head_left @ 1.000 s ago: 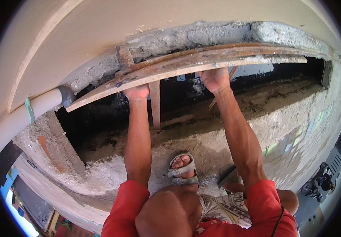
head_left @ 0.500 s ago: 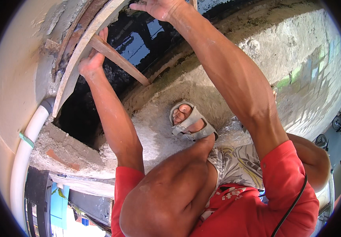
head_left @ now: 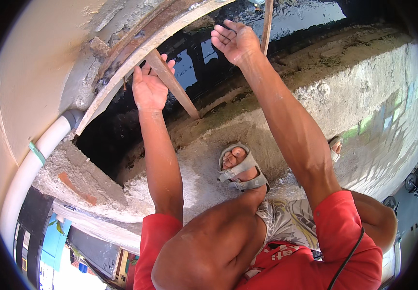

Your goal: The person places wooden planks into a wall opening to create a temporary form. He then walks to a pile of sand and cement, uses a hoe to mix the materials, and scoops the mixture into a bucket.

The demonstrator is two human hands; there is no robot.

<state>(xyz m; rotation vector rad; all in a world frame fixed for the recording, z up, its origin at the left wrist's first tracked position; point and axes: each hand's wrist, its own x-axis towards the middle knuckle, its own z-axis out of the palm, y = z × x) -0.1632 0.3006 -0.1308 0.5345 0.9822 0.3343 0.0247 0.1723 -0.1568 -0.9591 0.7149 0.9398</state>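
My left hand (head_left: 151,87) is palm up with its fingers apart beneath the edge of a long weathered plank (head_left: 165,34); some fingers pass behind a narrow wooden batten (head_left: 180,96) that slants down to the concrete ledge. Whether it touches the wood, I cannot tell. My right hand (head_left: 238,43) is open, palm up, fingers slightly bent, holding nothing, a little below the plank beside a second upright stick (head_left: 267,19). Under both hands is a long dark opening (head_left: 102,150) with reflective water (head_left: 189,67) in it.
A white pipe (head_left: 35,174) with a green strap runs along the wall (head_left: 30,82) at left. My sandaled foot (head_left: 242,171) rests on the rough concrete ledge (head_left: 344,87). Wheeled vehicles (head_left: 412,181) stand far right; a blue panel (head_left: 54,241) is lower left.
The view has rotated since a second ago. My right hand has come away from the plank's underside, fingers now loose in the air. My left hand's palm and fingers show more openly beside the batten.
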